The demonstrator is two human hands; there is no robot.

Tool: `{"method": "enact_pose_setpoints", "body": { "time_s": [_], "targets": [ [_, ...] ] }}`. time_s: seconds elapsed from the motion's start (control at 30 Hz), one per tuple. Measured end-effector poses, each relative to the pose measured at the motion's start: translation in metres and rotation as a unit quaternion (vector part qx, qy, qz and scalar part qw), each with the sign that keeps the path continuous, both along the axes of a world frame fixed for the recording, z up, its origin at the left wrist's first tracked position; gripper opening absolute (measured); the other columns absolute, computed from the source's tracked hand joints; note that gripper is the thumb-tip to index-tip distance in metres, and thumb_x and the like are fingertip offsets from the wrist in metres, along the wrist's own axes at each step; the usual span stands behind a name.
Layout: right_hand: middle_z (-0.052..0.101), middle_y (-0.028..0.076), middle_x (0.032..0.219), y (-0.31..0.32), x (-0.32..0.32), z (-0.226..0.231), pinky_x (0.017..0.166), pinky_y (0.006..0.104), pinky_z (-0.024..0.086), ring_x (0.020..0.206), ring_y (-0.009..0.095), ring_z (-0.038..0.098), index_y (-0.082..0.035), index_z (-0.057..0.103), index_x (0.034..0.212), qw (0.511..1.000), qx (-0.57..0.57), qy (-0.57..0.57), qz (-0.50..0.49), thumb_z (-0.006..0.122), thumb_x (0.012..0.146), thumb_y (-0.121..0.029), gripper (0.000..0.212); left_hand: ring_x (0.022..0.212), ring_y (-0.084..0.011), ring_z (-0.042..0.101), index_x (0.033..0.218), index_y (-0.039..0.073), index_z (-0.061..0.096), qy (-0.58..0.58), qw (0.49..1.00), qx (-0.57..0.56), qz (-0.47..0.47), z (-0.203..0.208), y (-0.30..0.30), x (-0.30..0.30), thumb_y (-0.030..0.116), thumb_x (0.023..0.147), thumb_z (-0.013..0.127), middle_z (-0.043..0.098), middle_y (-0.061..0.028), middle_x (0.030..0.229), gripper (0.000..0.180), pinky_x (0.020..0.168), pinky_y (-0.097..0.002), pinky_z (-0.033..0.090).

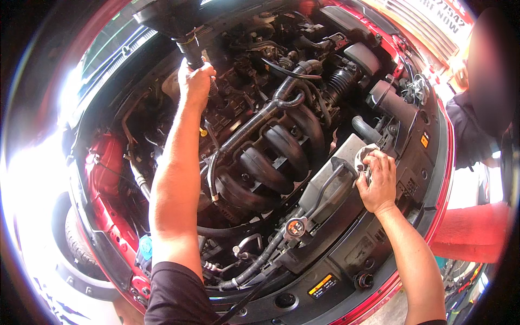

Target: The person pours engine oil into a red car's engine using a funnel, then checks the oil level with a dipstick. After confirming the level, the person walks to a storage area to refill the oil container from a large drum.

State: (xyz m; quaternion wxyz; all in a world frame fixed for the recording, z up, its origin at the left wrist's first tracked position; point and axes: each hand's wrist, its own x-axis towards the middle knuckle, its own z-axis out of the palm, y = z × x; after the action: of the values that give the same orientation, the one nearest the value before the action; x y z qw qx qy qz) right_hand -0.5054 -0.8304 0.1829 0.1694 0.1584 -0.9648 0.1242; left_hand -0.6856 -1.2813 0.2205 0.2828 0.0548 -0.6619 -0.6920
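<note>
At the top of the head view, my left hand (196, 80) is closed around the narrow neck of a black funnel (162, 15). The funnel stands over the engine, and its lower end is hidden behind my hand and wrist. My right hand (379, 181) grips a crumpled whitish rag (364, 156) beside the grey coolant reservoir (346, 154). A black hose runs from near that reservoir toward the radiator cap (296, 227). Between my arms lies the black intake manifold (271, 162). A black screw cap (364, 280) rests on the front cover panel.
The red car's open engine bay surrounds both arms. A ribbed air hose (341, 84) and a corrugated cable conduit (249, 127) cross it. A yellow dipstick handle (203, 131) and a blue cap (145, 246) sit left. A tyre (81, 238) lies outside; another person (471, 130) is at right.
</note>
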Motion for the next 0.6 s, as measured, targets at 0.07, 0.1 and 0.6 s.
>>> {"method": "enact_pose_setpoints", "body": {
  "time_s": [0.07,0.1,0.6],
  "targets": [
    [0.054,0.012,0.122,0.002,0.000,0.000,0.104,0.0472,0.037,0.118,0.034,0.048,-0.010,0.057,0.108,1.000,0.000,0.002,-0.001,0.068,0.074,-0.015,0.036,0.070,-0.0149,0.059,0.103,0.006,0.053,-0.002,1.000,0.008,-0.003,0.008,0.005,0.002,-0.004,0.074,0.064,0.058,-0.0042,0.084,0.033,0.062,-0.0313,0.049],
    [0.054,0.012,0.122,0.001,0.000,0.001,0.104,0.0471,0.037,0.118,0.034,0.048,-0.010,0.057,0.108,1.000,-0.001,0.003,0.002,0.068,0.074,-0.015,0.036,0.070,-0.0149,0.059,0.103,0.006,0.053,-0.002,1.000,0.011,-0.002,0.010,0.003,0.003,-0.005,0.074,0.064,0.058,-0.0043,0.085,0.033,0.062,-0.0314,0.049],
    [0.054,0.011,0.122,0.000,0.000,0.001,0.103,0.0462,0.038,0.117,0.034,0.049,-0.010,0.058,0.108,1.000,-0.007,0.005,0.004,0.068,0.074,-0.015,0.036,0.072,-0.0205,0.065,0.109,0.004,0.053,0.046,0.998,0.030,-0.004,0.031,-0.001,-0.006,-0.011,0.073,0.067,0.063,-0.0099,0.087,0.042,0.063,-0.0345,0.056]
  ]
}}
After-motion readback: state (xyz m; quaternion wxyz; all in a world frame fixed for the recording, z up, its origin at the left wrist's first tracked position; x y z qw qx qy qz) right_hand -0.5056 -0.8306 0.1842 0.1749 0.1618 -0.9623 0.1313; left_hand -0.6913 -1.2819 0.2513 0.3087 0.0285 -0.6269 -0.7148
